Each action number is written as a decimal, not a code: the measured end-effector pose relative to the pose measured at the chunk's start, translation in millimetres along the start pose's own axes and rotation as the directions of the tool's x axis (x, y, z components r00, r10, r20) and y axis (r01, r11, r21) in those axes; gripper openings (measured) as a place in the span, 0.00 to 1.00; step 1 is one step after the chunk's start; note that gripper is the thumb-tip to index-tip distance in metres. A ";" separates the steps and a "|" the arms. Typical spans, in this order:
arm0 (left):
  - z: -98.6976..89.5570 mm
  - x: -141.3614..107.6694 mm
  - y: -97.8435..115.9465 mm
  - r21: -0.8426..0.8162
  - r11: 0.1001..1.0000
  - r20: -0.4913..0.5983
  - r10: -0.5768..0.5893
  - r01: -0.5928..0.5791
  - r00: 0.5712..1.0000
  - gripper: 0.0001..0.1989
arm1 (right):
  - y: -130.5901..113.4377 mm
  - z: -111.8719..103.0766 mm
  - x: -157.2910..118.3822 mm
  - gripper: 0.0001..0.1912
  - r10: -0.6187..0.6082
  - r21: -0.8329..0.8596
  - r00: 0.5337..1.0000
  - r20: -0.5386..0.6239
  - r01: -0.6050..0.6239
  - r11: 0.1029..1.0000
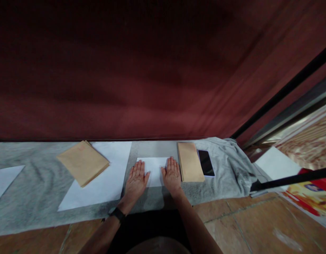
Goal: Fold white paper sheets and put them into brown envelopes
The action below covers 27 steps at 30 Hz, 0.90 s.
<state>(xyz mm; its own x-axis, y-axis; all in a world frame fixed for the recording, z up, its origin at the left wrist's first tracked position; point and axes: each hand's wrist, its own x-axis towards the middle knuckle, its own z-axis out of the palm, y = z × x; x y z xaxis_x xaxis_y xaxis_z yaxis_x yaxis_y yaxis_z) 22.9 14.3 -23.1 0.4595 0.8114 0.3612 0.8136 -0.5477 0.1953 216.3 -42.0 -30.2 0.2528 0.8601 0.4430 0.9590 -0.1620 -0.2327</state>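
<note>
A small white sheet of paper lies flat on the grey cloth in front of me. My left hand rests palm down on its left edge, thumb spread and fingers extended. On the right edge lies my right hand, also flat with its fingers stretched out. Neither hand grips anything. Just right of my right hand is a stack of brown envelopes, and a phone with a dark screen lies beside it.
Another brown envelope stack sits on a large white sheet to the left. A further white sheet is at the far left. Behind the cloth rises a dark red surface. Black bars and a colourful box are at the right.
</note>
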 end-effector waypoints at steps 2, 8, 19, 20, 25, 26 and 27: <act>-2.0 -5.2 -1.2 -0.005 1.000 -0.017 -0.012 0.012 1.000 0.34 | -0.8 -2.2 1.9 0.31 0.001 -0.003 1.000 0.004 -0.001 1.000; -4.4 -8.0 -0.3 -0.011 1.000 -0.021 -0.018 0.017 1.000 0.34 | -21.3 -17.1 -18.8 0.30 -0.007 0.016 0.997 0.073 0.006 1.000; -7.3 -7.9 0.1 0.013 1.000 -0.022 -0.001 0.001 1.000 0.36 | -10.4 -55.1 -72.7 0.33 -0.139 0.042 0.982 0.131 0.134 0.990; -8.8 -9.8 0.2 0.014 1.000 -0.017 0.001 -0.001 1.000 0.36 | -6.5 -57.3 -74.7 0.34 -0.144 0.036 0.981 0.132 0.140 0.989; -15.1 -27.5 -3.6 0.030 1.000 0.004 -0.004 0.004 1.000 0.35 | 5.5 -64.9 -85.7 0.35 -0.150 0.018 0.980 0.130 0.149 0.989; -16.1 -32.0 -4.2 0.038 0.999 0.011 0.001 -0.001 1.000 0.35 | 6.5 -65.7 -87.2 0.35 -0.146 0.012 0.981 0.128 0.145 0.989; -17.2 -36.4 -4.2 0.046 0.999 0.020 0.010 -0.011 1.000 0.35 | 7.1 -66.1 -88.2 0.34 -0.142 0.006 0.982 0.124 0.143 0.990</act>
<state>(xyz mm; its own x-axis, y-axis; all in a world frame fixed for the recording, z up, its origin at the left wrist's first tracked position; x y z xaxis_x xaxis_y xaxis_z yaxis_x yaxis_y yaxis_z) -3.4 -16.5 -21.3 0.4747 0.8096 0.3453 0.8240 -0.5466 0.1488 209.3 -150.9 -13.7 0.0960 0.9276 0.3610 0.9844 -0.0347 -0.1727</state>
